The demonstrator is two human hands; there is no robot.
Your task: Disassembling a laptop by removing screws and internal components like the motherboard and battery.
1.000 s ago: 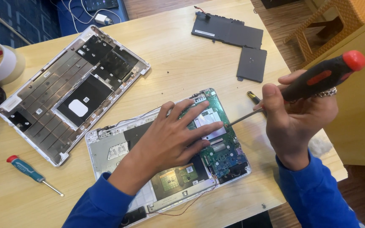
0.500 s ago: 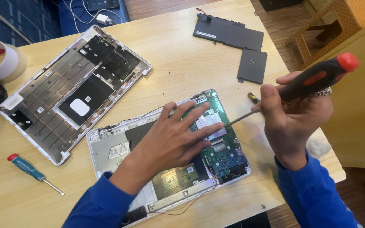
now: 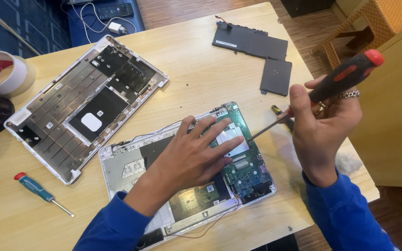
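**Head view: hands working on an opened laptop base**

Head view is showing the laptop base (image 3: pixel 131 162) lying open on the desk (image 3: pixel 201 69), its green board (image 3: pixel 250 172) exposed at the base's right end. The left hand (image 3: pixel 191 155) is lying flat on the base, fingers (image 3: pixel 219 128) spread wide over the board and the silver plate beside it. The right hand (image 3: pixel 322 125) is hovering just right of the base, its fingers curling tight around the black-and-red handle of a screwdriver (image 3: pixel 336 81); the thumb is pressing along the grip. The screwdriver is slanting down leftward, its tip reaching the board just beside the left fingertips. Whether the tip is sitting in a screw is too small to tell.

Up-left of the base, a keyboard shell (image 3: pixel 84 104) is lying face down. Far left of the base, a small blue screwdriver (image 3: pixel 40 193) is resting on the desk. Above the base, toward the desk's far edge, a flat black battery (image 3: pixel 250 44) is lying. A tape roll (image 3: pixel 3 72) is sitting at the desk's left edge.
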